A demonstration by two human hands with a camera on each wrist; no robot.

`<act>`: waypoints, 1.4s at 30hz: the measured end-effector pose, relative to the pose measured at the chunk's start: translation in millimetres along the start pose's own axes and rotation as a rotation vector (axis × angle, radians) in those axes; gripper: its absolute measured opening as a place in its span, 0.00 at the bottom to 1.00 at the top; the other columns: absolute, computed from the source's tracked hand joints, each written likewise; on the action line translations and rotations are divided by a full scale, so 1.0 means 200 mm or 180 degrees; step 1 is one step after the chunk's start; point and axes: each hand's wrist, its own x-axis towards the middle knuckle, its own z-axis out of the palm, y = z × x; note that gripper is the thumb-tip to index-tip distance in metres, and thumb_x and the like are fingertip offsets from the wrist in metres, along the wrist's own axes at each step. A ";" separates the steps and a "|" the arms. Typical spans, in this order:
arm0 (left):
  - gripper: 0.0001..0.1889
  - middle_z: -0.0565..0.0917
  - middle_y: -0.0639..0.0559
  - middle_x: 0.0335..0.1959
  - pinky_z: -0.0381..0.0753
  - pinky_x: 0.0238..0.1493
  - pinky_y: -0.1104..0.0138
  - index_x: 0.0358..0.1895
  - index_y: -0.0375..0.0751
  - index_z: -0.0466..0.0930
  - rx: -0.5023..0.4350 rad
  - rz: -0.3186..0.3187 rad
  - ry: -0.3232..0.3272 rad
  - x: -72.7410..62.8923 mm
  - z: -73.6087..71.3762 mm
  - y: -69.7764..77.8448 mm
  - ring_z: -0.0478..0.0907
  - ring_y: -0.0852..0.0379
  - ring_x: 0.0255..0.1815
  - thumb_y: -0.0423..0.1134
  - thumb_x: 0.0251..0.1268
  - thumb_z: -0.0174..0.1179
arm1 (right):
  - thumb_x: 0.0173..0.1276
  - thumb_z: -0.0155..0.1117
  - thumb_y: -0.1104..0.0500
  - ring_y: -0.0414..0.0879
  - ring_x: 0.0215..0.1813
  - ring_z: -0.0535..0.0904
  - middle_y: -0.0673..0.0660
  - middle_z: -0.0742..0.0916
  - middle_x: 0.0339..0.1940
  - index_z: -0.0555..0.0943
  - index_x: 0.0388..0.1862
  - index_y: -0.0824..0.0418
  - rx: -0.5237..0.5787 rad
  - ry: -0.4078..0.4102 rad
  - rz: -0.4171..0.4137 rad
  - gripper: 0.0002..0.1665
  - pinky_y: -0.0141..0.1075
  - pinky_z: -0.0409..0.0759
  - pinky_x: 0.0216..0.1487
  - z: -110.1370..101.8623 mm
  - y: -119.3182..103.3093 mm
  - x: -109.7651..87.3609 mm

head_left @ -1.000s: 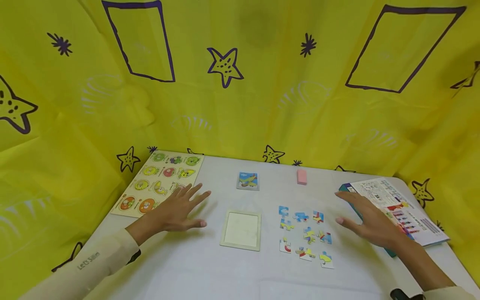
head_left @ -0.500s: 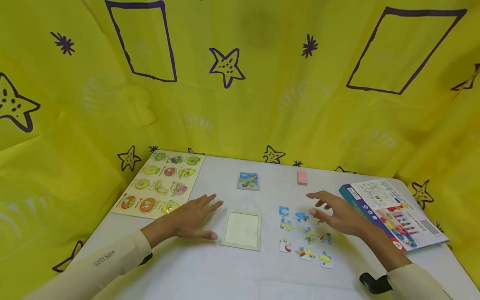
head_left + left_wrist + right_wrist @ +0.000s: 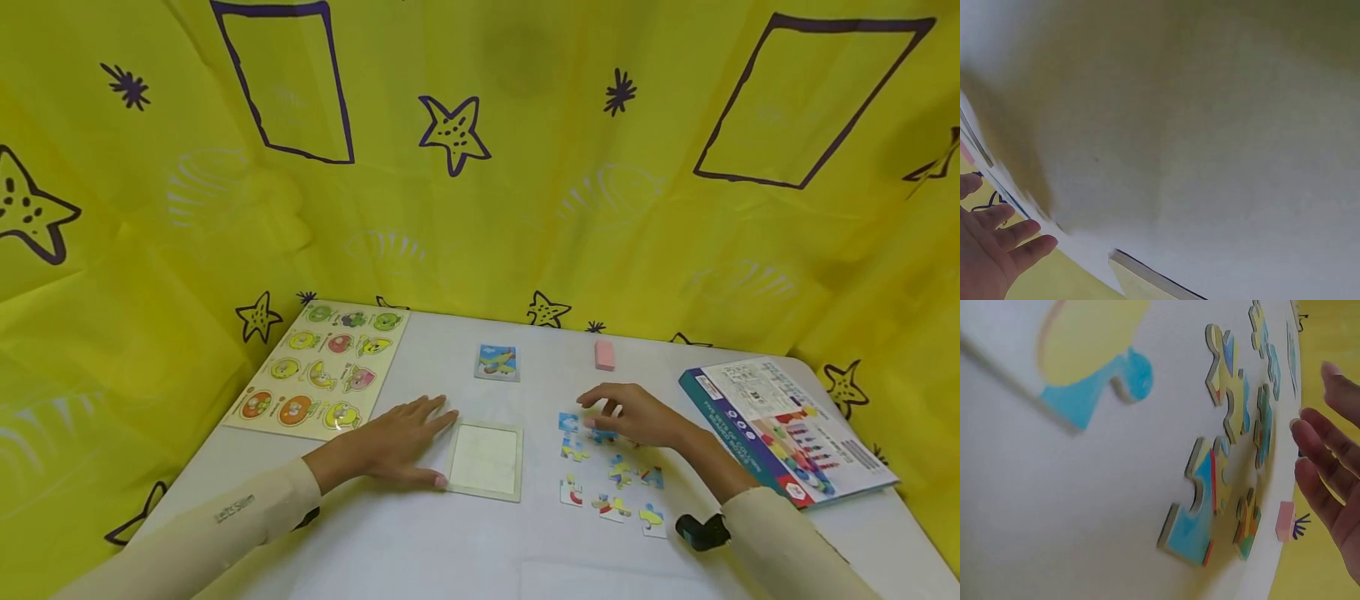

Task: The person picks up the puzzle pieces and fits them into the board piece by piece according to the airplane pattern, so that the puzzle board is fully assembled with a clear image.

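Observation:
My left hand [image 3: 397, 442] is spread flat, its thumb and fingertips at the left edge of the pale puzzle frame [image 3: 517, 467], whose inside shows bare. In the left wrist view, fingers [image 3: 1016, 234] look straight and hold nothing. Over the upper rows of loose jigsaw pieces hovers my right hand [image 3: 633, 415], fingers bent and thumb apart from them. It partly covers a blue piece [image 3: 604, 436]; another blue corner piece [image 3: 567, 422] lies by its fingertips. In the right wrist view, nothing sits between those fingers [image 3: 1319, 453] and the thumb. Several more pieces [image 3: 619, 472] lie below.
A small airplane picture [image 3: 497, 362] lies behind the frame, with a pink block [image 3: 604, 355] to its right. The fruit puzzle board [image 3: 322, 367] is at left, and a printed box [image 3: 787, 429] at right. A yellow curtain [image 3: 480, 225] borders the white table.
My right hand has moved left from beside the box to above the upper pieces, its fingers bending more. My left hand has slid right to the frame's left edge.

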 end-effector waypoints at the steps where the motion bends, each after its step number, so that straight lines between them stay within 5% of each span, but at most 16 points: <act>1: 0.53 0.53 0.37 0.81 0.61 0.72 0.40 0.81 0.47 0.52 0.0003 0.0001 -0.0007 0.00 0.00 0.00 0.54 0.32 0.79 0.76 0.61 0.53 | 0.70 0.68 0.53 0.44 0.41 0.80 0.60 0.86 0.56 0.80 0.62 0.61 0.0010 -0.0036 0.0025 0.25 0.34 0.82 0.30 0.01 0.00 0.01; 16: 0.52 0.52 0.37 0.81 0.60 0.73 0.40 0.81 0.48 0.51 0.0020 -0.0070 -0.0151 0.01 0.03 0.01 0.52 0.32 0.80 0.76 0.61 0.52 | 0.70 0.68 0.59 0.44 0.41 0.77 0.56 0.80 0.52 0.83 0.62 0.58 -0.0243 -0.0479 0.0122 0.22 0.30 0.79 0.38 0.07 -0.03 0.15; 26: 0.53 0.52 0.38 0.82 0.60 0.72 0.38 0.81 0.48 0.51 0.0074 -0.0101 -0.0210 0.02 0.03 0.02 0.50 0.31 0.80 0.77 0.59 0.52 | 0.68 0.69 0.59 0.44 0.39 0.75 0.56 0.79 0.53 0.85 0.56 0.55 -0.0245 -0.0491 0.0251 0.17 0.30 0.77 0.37 0.06 -0.06 0.17; 42: 0.55 0.50 0.38 0.82 0.58 0.71 0.33 0.81 0.45 0.49 0.0037 -0.0189 -0.0268 0.03 0.02 0.03 0.48 0.30 0.80 0.77 0.59 0.53 | 0.70 0.68 0.59 0.43 0.33 0.75 0.52 0.81 0.41 0.77 0.49 0.57 -0.0072 -0.0469 0.0147 0.12 0.30 0.74 0.34 0.06 -0.04 0.17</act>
